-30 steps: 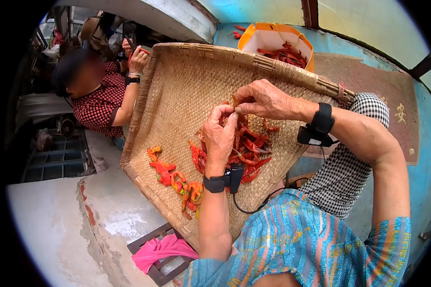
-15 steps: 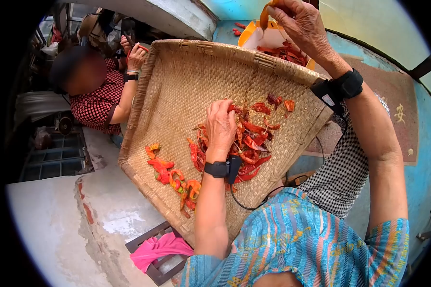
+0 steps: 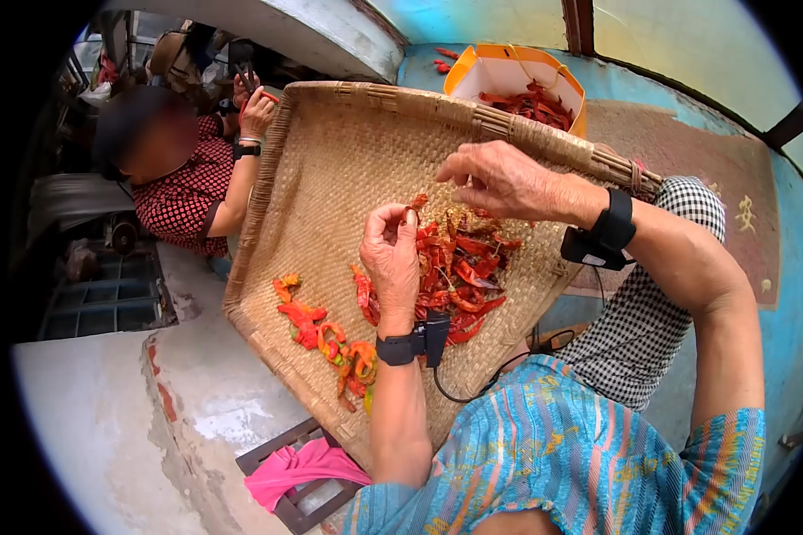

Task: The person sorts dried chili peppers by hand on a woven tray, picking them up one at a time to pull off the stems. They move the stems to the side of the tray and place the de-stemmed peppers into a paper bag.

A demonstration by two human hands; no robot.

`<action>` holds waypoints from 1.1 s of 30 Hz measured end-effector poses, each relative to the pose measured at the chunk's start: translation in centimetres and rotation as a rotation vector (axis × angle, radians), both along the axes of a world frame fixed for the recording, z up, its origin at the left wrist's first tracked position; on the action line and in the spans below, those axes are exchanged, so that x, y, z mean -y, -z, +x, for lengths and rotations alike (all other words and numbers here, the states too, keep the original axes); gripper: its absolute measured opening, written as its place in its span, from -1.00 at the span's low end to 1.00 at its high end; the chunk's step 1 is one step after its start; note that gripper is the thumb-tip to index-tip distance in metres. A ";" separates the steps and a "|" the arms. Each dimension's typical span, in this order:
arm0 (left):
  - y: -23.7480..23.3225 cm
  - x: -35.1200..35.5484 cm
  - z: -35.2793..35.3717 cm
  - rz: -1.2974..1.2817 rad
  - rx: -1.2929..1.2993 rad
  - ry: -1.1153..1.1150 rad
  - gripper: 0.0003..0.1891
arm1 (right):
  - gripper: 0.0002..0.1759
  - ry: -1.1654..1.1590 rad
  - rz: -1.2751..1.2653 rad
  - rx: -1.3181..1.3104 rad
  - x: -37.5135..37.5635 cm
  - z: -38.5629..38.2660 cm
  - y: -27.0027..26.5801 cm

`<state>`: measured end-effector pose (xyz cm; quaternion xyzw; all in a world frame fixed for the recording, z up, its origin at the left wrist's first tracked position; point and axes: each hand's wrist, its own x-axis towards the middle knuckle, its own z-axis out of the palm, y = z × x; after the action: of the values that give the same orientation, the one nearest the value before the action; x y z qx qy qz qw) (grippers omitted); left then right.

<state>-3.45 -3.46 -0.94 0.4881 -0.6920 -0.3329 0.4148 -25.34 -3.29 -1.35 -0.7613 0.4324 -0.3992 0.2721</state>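
A wide woven bamboo basket (image 3: 317, 196) lies in front of me, with dried red chili peppers (image 3: 473, 276) heaped toward its right side. My left hand (image 3: 391, 259) is at the heap's left edge, thumb and fingers pinching a small dried chili pepper (image 3: 417, 203). Over the far side of the heap, my right hand (image 3: 507, 181) hovers palm down. Its fingers are bent but apart, and no pepper shows in them. Fresher-looking orange and red peppers (image 3: 308, 325) lie in a separate group on the left of the basket.
Beyond the basket's far rim stands an orange and white paper bag (image 3: 468, 76) with dried peppers inside. A few red peppers (image 3: 442, 66) lie on the blue floor behind it. Another person (image 3: 183, 192) sits at left, holding scissors. A pink cloth (image 3: 303, 473) drapes over a dark wooden stool.
My right hand has come down from above the bag to over the heap, and the orange pepper it held is gone from it. My left hand has lifted slightly, now pinching a pepper.
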 end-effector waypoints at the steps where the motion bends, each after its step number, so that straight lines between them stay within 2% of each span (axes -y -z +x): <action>1: -0.3 -0.2 0.0 0.110 -0.210 0.044 -0.90 | -0.63 -0.051 0.006 0.014 -0.1 0.5 0.5; 5: -1.0 -1.6 -1.0 0.220 -0.336 0.099 -0.89 | -0.64 -0.165 0.135 0.155 -0.9 2.0 0.0; 7: -0.9 -2.0 -1.7 0.186 -0.360 0.112 -0.90 | -0.71 -0.163 0.016 0.172 -1.4 2.3 0.1; 9: -0.8 -2.0 -2.0 0.229 -0.431 0.172 -0.89 | -0.73 -0.140 0.030 0.138 -1.6 2.3 -0.1; 11: -1.0 -2.0 -1.9 0.217 -0.398 0.191 -0.86 | -0.75 -0.114 0.041 0.109 -1.3 1.8 -0.3; 13: -1.6 -1.9 -1.9 0.153 -0.311 0.129 -0.84 | -0.79 -0.030 -0.082 0.095 -0.5 0.8 -1.2; 14: -1.3 -1.4 -1.0 0.123 -0.178 0.086 -0.80 | -0.84 0.058 -0.210 0.132 0.0 0.1 -1.7; 15: -1.3 -1.0 -0.3 0.122 -0.178 0.085 -0.80 | -0.87 0.163 -0.212 0.101 0.7 -1.1 -2.1; 17: -1.3 -0.4 1.0 -0.205 0.503 0.030 -0.75 | -0.85 0.349 -0.215 0.007 2.0 -3.6 -2.9; 18: -1.1 -0.3 1.6 -0.169 0.592 0.053 -0.72 | -0.83 0.482 -0.387 -0.143 3.4 -4.9 -1.7; 19: -0.8 -0.6 2.1 -0.168 0.594 0.054 -0.72 | -0.80 0.582 -0.190 -0.314 3.0 -5.8 -2.3; 21: 0.3 -0.8 2.9 -0.226 0.778 0.107 -0.72 | -0.76 0.737 -0.292 -0.516 3.7 -6.7 -1.3; 22: 1.1 -0.7 3.1 -0.248 0.798 0.103 -0.72 | -0.76 0.734 -0.295 -0.515 3.7 -6.5 -1.2; 24: 1.6 -0.4 3.4 -0.242 0.821 0.110 -0.71 | -0.78 0.573 -0.476 -0.382 3.0 -5.6 -1.3; 25: 1.7 -0.3 3.2 -0.234 0.842 0.123 -0.71 | -0.78 0.572 -0.476 -0.383 2.7 -5.0 -1.5; 27: 1.6 -0.1 2.8 -0.240 0.828 0.094 -0.73 | -0.88 0.303 -0.372 -0.372 1.9 -3.6 -1.9; 30: 1.1 0.3 2.1 -0.211 0.804 0.112 -0.78 | -0.94 0.195 -0.364 -0.387 1.3 -1.9 -1.2; 32: 1.0 0.0 1.6 -0.091 0.541 0.029 -0.83 | -0.93 0.151 -0.310 -0.403 1.3 -1.6 -0.6; 33: 0.9 -0.2 1.4 -0.082 0.545 0.030 -0.83 | -0.92 0.105 -0.263 -0.334 1.2 -1.3 -0.3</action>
<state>-2.07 -3.22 -1.79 0.5322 -0.7982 -0.1669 0.2277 -26.62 -4.51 -1.03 -0.8221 0.4549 -0.3342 0.0738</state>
